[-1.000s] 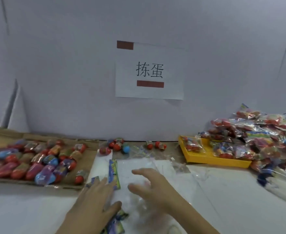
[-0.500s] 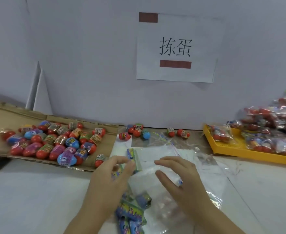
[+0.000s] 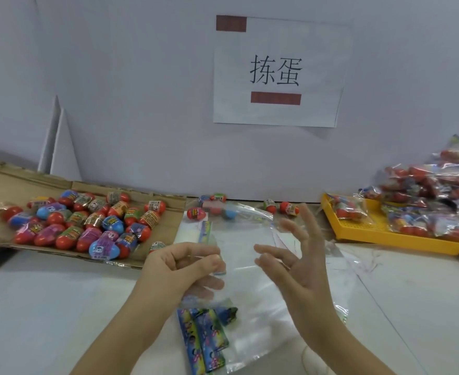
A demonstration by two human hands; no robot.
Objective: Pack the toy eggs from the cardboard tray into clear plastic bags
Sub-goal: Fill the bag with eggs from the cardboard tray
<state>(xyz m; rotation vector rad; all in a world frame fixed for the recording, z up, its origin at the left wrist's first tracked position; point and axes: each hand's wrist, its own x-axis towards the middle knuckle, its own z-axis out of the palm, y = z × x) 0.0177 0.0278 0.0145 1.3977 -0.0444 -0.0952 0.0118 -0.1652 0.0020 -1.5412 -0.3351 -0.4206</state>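
Height is what has changed: half a second ago both hands lay low on the stack of bags on the desk point(image 3: 47, 307), and now the left grip point(image 3: 179, 269) has come up with one clear plastic bag point(image 3: 239, 239) pinched by its left edge between thumb and curled fingers, so the film hangs free above the printed card strips point(image 3: 204, 339). The right grip point(image 3: 298, 261) holds nothing; its fingers are straight and spread at the bag's right side, and whether they touch the film I cannot tell. No egg is in the bag yet. The toy eggs point(image 3: 87, 223) lie heaped in the cardboard tray point(image 3: 6, 180) to the left, well apart from either hand, with a few loose eggs point(image 3: 196, 213) at the back of the desk; filled bags point(image 3: 439, 190) pile on and beyond the yellow tray point(image 3: 380, 234) at the right. By my reading a single bag has been separated, and the likely need next is to part its mouth before reaching for eggs
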